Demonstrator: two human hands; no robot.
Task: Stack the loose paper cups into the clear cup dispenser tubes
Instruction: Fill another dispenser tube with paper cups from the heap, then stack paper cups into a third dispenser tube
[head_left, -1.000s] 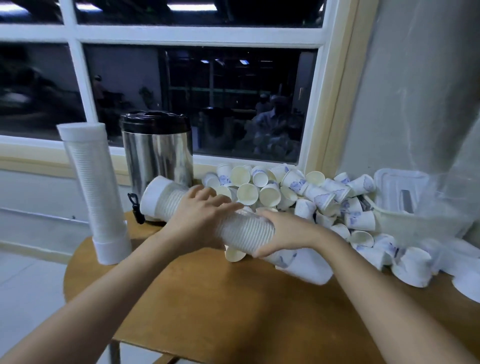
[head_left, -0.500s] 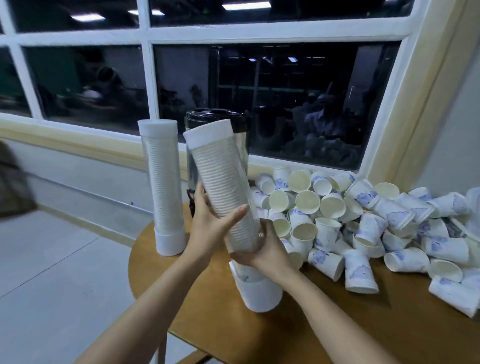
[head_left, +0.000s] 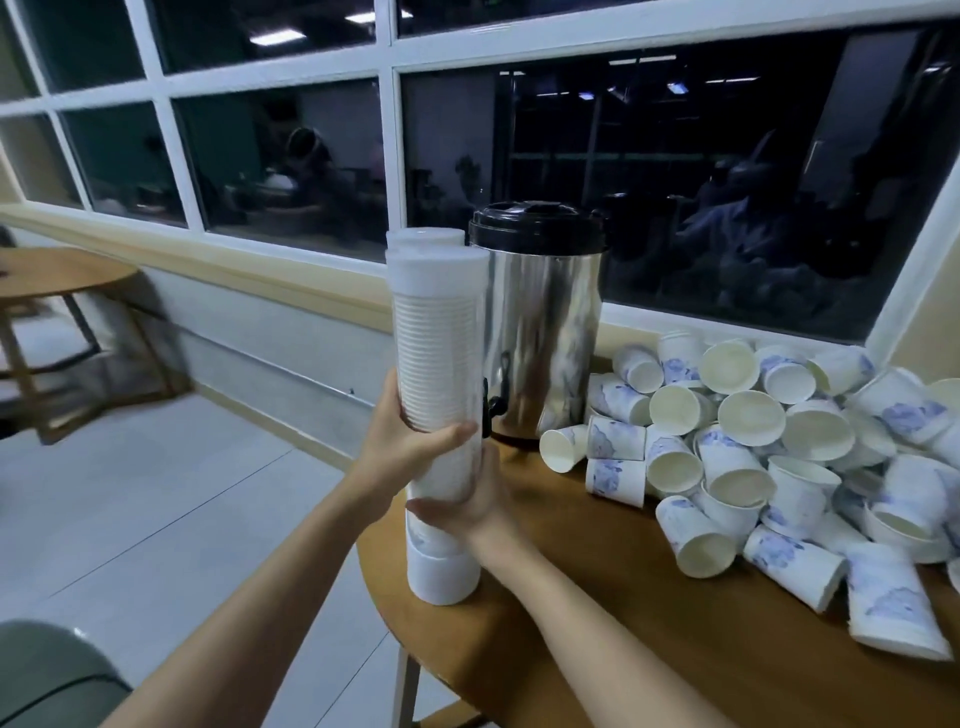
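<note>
Clear plastic cup-packed dispenser tube (head_left: 439, 353), your left hand (head_left: 410, 447) and right hand (head_left: 467, 506) clamped round it, near round wooden worktop (head_left: 623, 597) edge: tilt likely topples it.

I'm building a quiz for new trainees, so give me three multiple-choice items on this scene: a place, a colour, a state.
1. Where is the pile of loose cups?
A. on the floor
B. on the table, right of the steel urn
C. on the window sill

2. What colour is the urn's lid?
A. black
B. red
C. white

3. How is the dispenser tube held?
A. lying flat
B. upright, in both hands
C. tilted, in one hand

Answers: B, they heap on the table beside the urn; A, the lid looks black; B, left hand and right hand grip the upright tube.
</note>
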